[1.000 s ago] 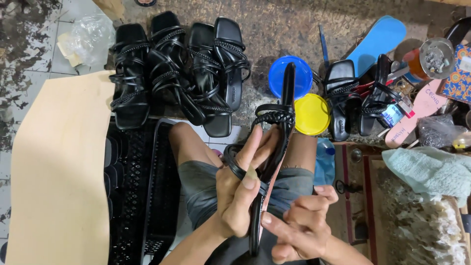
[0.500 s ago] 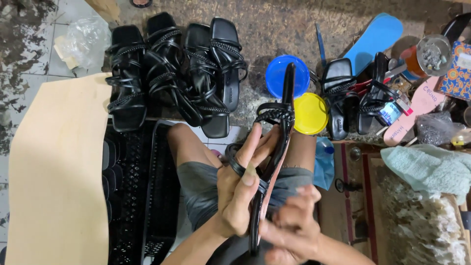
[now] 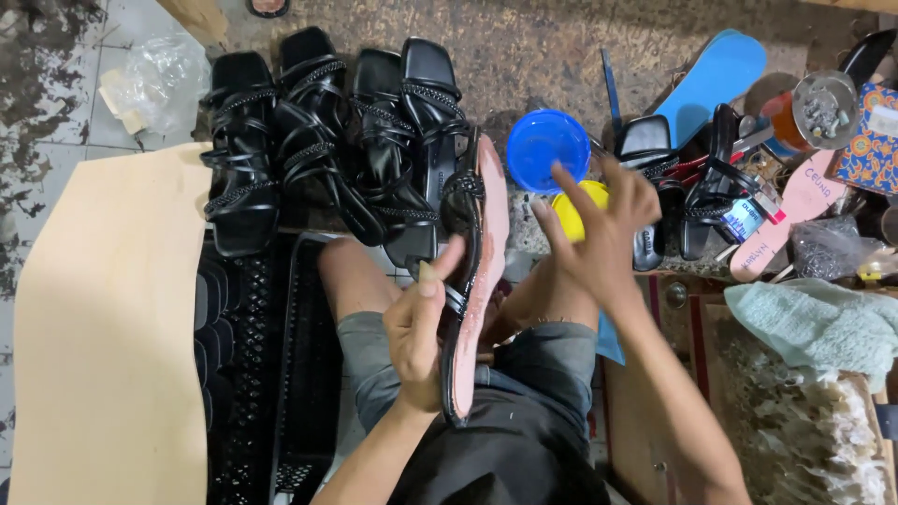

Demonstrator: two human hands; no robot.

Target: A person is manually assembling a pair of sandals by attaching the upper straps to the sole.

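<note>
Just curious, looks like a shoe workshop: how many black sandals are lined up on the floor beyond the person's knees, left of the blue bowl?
4, side by side: far left, second, third, and fourth next to the blue bowl. More may be hidden.

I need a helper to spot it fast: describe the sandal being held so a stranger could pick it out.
Find the row of black strappy sandals on the floor. Just below its right end, the left hand grips one sandal on edge over the lap. Only this one shows a pinkish underside.
</note>
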